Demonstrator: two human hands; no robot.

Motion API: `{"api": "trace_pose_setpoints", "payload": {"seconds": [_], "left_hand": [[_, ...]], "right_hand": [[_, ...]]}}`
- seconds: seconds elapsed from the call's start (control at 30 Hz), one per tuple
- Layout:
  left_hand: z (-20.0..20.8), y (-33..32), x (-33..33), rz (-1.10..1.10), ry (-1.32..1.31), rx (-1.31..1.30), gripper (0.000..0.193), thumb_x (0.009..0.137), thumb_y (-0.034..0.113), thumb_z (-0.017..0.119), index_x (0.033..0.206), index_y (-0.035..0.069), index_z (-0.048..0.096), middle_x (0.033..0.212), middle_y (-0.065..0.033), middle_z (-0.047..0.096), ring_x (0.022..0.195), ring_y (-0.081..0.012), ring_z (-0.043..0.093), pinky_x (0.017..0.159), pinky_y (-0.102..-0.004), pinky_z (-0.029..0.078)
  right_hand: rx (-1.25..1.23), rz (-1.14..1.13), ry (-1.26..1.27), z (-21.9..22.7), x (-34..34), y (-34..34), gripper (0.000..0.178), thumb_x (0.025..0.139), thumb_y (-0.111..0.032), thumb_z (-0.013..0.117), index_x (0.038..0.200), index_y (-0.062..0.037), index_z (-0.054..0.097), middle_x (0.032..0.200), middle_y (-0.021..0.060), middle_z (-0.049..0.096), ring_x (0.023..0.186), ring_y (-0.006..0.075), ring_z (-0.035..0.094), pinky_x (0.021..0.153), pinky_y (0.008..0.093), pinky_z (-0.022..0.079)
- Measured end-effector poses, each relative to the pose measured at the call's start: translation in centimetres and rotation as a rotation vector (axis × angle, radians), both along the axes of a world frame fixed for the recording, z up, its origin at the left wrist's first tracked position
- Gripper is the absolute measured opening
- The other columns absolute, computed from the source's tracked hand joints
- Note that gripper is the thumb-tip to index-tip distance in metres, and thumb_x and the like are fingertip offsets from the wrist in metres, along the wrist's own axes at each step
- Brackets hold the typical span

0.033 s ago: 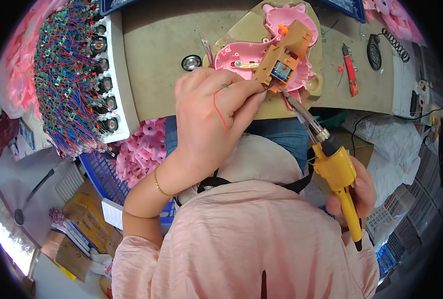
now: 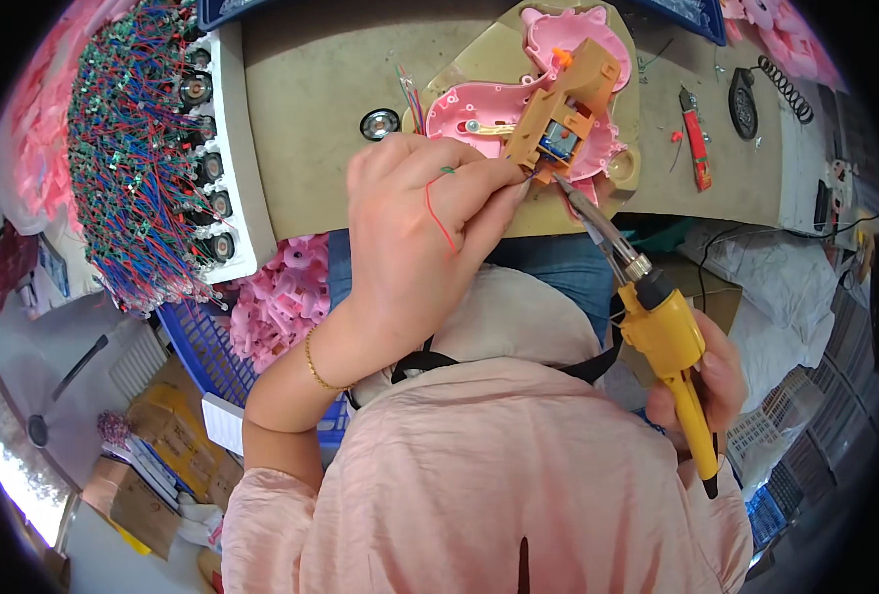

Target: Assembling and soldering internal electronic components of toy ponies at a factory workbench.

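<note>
My left hand (image 2: 425,213) pinches a thin wire (image 2: 533,175) at the lower edge of an orange plastic housing (image 2: 588,79). A loose red wire (image 2: 437,213) lies across the back of that hand. Inside the housing sits a small blue-and-silver component (image 2: 558,141). The housing rests in a pink animal-shaped toy shell (image 2: 449,107), which lies on a tan fixture board (image 2: 504,45). Closed around the handle of a yellow soldering iron (image 2: 662,332) is my right hand (image 2: 722,371). The iron's tip reaches up beside the left fingertips, close to the wire; contact is too small to tell.
A white foam tray (image 2: 246,148) at the left holds tangled wires (image 2: 133,148) and several round speakers. A single speaker (image 2: 379,124) lies left of the shell. Red cutter (image 2: 695,139) and a black coiled cord (image 2: 784,89) are at the right. Below stands a blue basket (image 2: 197,351) near pink parts.
The soldering iron has shifted very slightly left. The loose end of the red wire on my left hand has moved a little; both hands otherwise keep their places.
</note>
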State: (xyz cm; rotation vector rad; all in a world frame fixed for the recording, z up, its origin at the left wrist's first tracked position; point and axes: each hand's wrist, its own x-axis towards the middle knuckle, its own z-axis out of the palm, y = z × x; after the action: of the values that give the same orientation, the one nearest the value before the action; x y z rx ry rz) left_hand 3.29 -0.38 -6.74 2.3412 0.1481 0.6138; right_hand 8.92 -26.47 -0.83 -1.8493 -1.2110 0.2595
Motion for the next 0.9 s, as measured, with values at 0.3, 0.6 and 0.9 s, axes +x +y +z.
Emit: {"api": "trace_pose_setpoints", "payload": {"seconds": [0.3, 0.6, 0.9], "left_hand": [[1.0, 0.1, 0.1, -0.001, 0.121, -0.01, 0.009, 0.073, 0.012, 0.07, 0.081, 0.009, 0.068, 0.072, -0.0016, 0.062, 0.075, -0.0177, 0.055, 0.074, -0.0298, 0.037], [1.2, 0.3, 0.3, -0.03, 0.153, -0.014, 0.008, 0.074, 0.013, 0.069, 0.079, 0.007, 0.068, 0.067, -0.0018, 0.06, 0.069, -0.0167, 0.055, 0.071, -0.0289, 0.037], [0.8, 0.1, 0.4, -0.013, 0.121, -0.059, 0.007, 0.069, 0.013, 0.07, 0.075, 0.011, 0.067, 0.063, 0.0015, 0.055, 0.068, -0.019, 0.05, 0.068, -0.0327, 0.034]], "right_hand": [[0.051, 0.008, -0.037, -1.1, 0.7, 0.7, 0.054, 0.076, -0.017, 0.074, 0.117, -0.0113, 0.039, 0.112, 0.0305, 0.054, 0.076, 0.0327, 0.064, 0.057, 0.034, 0.051], [-0.044, 0.071, 0.014, -0.9, 1.2, -0.1, 0.052, 0.073, -0.011, 0.074, 0.113, -0.0073, 0.043, 0.109, 0.0287, 0.055, 0.075, 0.0339, 0.065, 0.059, 0.0362, 0.051], [-0.049, 0.084, -0.007, -1.0, 0.8, 0.1, 0.048, 0.073, -0.014, 0.074, 0.111, -0.0046, 0.045, 0.099, 0.026, 0.06, 0.07, 0.0316, 0.063, 0.057, 0.0343, 0.049]]}}
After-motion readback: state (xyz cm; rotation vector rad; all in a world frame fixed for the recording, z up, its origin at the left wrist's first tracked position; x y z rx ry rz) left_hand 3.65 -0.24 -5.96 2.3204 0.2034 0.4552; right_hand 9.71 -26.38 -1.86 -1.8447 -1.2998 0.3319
